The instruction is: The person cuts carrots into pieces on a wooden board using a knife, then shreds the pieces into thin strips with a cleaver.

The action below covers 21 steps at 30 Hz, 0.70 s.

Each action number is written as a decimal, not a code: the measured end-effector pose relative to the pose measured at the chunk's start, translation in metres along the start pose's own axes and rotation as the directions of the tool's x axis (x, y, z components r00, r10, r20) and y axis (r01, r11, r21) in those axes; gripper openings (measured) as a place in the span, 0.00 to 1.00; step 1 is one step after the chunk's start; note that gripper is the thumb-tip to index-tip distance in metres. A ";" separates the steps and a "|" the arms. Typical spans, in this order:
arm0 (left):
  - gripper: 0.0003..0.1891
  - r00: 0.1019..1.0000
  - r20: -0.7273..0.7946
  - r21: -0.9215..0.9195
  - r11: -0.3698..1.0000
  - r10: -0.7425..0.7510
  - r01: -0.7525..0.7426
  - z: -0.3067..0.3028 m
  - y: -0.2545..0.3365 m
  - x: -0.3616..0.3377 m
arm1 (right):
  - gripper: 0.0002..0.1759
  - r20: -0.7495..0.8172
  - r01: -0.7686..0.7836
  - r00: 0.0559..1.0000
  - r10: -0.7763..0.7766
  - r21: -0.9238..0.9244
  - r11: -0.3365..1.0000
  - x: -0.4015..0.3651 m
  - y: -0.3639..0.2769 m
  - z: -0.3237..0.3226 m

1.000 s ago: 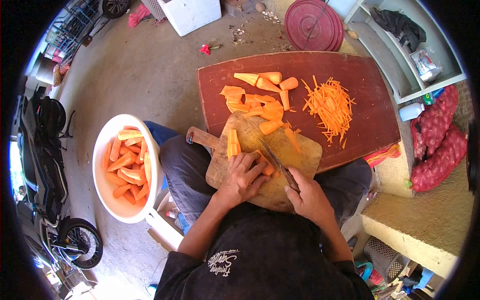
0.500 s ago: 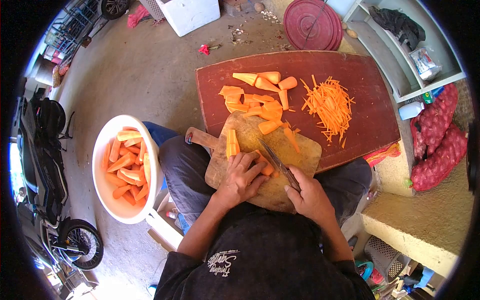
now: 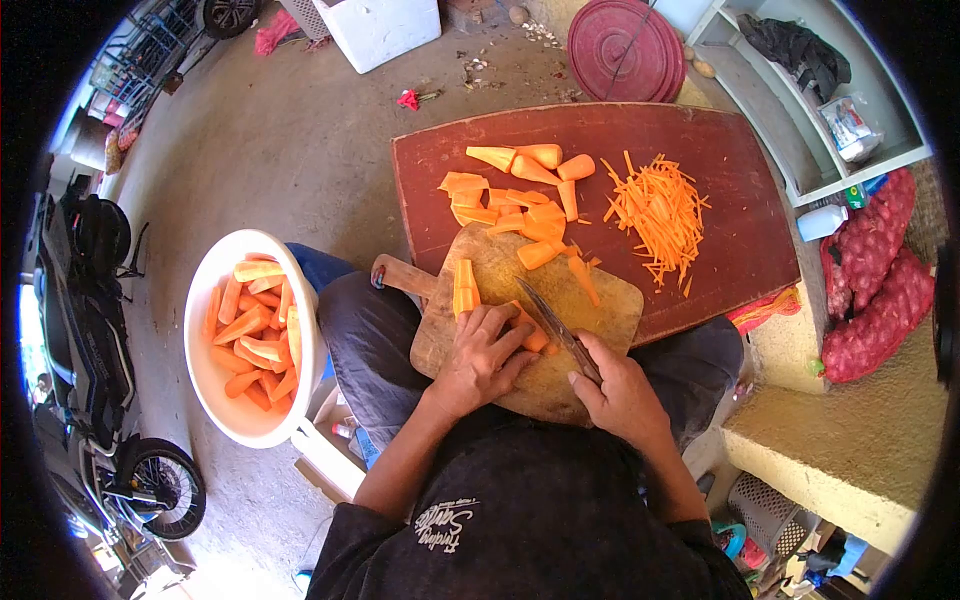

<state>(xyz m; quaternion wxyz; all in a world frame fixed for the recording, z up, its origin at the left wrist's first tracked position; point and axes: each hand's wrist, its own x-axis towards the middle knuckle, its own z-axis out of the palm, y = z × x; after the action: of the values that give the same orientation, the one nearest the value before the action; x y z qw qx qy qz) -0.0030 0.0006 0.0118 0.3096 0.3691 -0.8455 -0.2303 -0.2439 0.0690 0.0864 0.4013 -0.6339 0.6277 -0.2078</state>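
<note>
A wooden cutting board (image 3: 590,300) rests on my lap. My left hand (image 3: 480,360) presses a carrot piece (image 3: 530,330) flat on the board. My right hand (image 3: 622,392) grips a knife (image 3: 550,318) whose blade lies against that carrot piece. A stack of carrot slices (image 3: 465,285) stands on the board beside my left fingers. More carrot chunks (image 3: 520,200) and a pile of carrot strips (image 3: 660,210) lie on the dark red board (image 3: 740,200) beyond.
A white bowl (image 3: 205,300) of peeled carrots sits at my left. A motorbike (image 3: 90,330) is parked on the far left. Red mesh sacks (image 3: 880,290) lie at right, a round red lid (image 3: 625,45) and white box (image 3: 385,25) at the top.
</note>
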 end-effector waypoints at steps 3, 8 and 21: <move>0.24 1.000 0.004 0.001 1.000 -0.002 0.002 -0.001 0.001 0.000 | 0.29 0.011 -0.021 1.000 0.021 -0.001 1.000 0.000 -0.002 -0.002; 0.24 1.000 0.001 -0.001 1.000 -0.003 0.003 0.000 0.000 0.000 | 0.30 0.010 -0.012 1.000 0.012 0.002 1.000 0.001 0.000 -0.002; 0.22 1.000 -0.015 -0.005 1.000 0.017 -0.017 0.001 -0.001 0.001 | 0.30 -0.007 -0.005 1.000 0.005 -0.014 1.000 0.001 0.000 -0.003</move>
<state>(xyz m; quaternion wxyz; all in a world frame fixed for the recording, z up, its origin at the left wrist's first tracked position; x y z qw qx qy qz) -0.0035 -0.0005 0.0111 0.3190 0.3628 -0.8456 -0.2272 -0.2457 0.0678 0.0880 0.3950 -0.6344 0.6321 -0.2049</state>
